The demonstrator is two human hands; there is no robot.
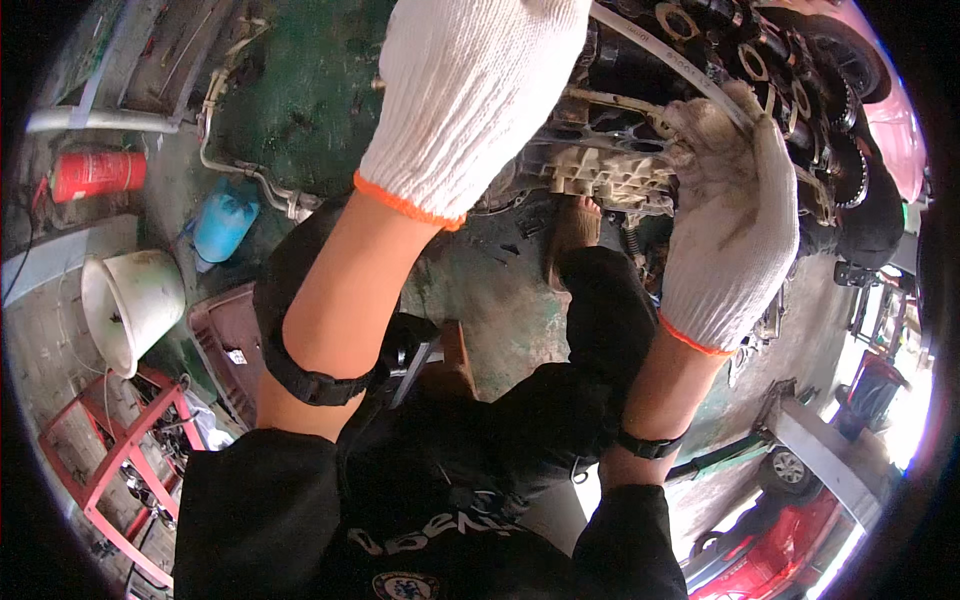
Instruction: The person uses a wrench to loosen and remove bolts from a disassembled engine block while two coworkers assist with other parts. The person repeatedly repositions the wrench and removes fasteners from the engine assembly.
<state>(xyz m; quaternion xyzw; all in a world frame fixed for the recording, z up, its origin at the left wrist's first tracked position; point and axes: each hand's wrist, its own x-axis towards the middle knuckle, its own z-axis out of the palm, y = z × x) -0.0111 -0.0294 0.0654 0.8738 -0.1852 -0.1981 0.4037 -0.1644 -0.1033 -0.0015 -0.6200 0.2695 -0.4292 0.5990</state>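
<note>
My left hand (470, 90), in a white knit glove with an orange cuff, reaches to the top edge of the view. Its fingers are out of sight. From beside it a pale, narrow tube (665, 55) with printing along it slants down to my right hand (735, 210). That hand wears a matching glove, soiled grey at the fingers, which are curled round the tube's lower end. Behind both hands lies a dark, greasy engine (625, 70) with metal rings, toothed wheels and a light ribbed casting (610, 175).
On the left are a red fire extinguisher (98, 175), a blue bottle (225, 222), a whitish bucket (145, 305) and a red metal frame (120, 450). A bare foot (577, 225) is close to the engine. A red car (770, 550) and a grey post (825, 450) stand lower right.
</note>
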